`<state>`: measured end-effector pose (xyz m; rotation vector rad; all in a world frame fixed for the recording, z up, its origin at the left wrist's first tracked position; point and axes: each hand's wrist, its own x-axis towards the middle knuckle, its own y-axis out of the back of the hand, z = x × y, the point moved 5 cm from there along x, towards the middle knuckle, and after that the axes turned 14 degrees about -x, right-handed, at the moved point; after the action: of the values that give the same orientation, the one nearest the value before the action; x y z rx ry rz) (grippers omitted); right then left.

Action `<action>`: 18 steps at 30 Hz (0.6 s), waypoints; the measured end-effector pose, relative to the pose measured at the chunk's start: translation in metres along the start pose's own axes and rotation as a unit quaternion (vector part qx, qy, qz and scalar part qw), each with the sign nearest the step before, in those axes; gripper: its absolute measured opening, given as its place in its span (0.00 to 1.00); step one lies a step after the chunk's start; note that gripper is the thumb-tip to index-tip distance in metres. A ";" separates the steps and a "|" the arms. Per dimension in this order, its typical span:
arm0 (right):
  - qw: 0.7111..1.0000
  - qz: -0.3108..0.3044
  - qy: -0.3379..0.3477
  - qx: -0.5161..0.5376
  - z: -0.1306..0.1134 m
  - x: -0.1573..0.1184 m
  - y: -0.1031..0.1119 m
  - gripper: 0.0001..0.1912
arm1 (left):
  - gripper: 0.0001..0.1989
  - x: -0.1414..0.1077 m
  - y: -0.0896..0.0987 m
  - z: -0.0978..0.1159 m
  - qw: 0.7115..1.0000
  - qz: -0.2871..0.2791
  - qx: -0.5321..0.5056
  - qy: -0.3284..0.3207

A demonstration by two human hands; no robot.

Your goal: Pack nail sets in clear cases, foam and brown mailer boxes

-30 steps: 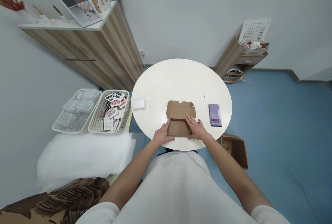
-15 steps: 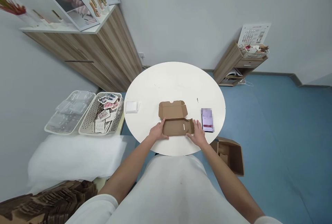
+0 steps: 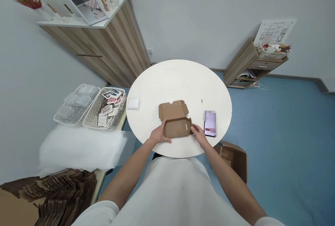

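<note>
A brown cardboard box [image 3: 178,127] lies on the round white table [image 3: 178,79], its lid flap spread out on the far side. My left hand [image 3: 158,134] holds the box's left end, thumb low at the near corner and fingers at the side wall. At the right end, my right hand [image 3: 199,134] pinches the end flap, which stands upright. A small white slot shows in the box floor near that end. Just right of my right hand lies a phone [image 3: 210,124] with a lit, partly blurred screen.
A white packet [image 3: 134,103] lies at the table's left edge. Left of the table are a basket of cards [image 3: 90,118], a tray of clear packs [image 3: 65,114], white wrap [image 3: 78,149] and stacked cardboard [image 3: 62,198]. An open carton [image 3: 239,161] stands on the floor at right.
The box's right end flap has been raised from lying outward to upright. My right hand has closed on it and moved slightly left. The camera view has shifted a little.
</note>
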<state>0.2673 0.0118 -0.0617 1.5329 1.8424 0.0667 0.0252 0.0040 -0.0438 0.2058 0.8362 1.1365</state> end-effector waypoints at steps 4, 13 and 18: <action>1.000 0.006 0.021 -0.009 -0.003 0.005 -0.004 0.26 | 0.64 0.001 -0.001 0.001 1.000 -0.008 0.003 -0.004; 0.981 0.036 0.005 -0.191 -0.006 0.016 -0.018 0.09 | 0.63 -0.002 -0.006 0.000 1.000 -0.020 0.000 -0.002; 0.968 0.037 -0.016 -0.246 0.001 0.012 -0.018 0.06 | 0.63 -0.003 -0.011 0.005 0.999 -0.034 -0.002 -0.013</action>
<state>0.2524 0.0165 -0.0766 1.2386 1.5877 0.4939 0.0360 -0.0020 -0.0455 0.1873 0.8118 1.0689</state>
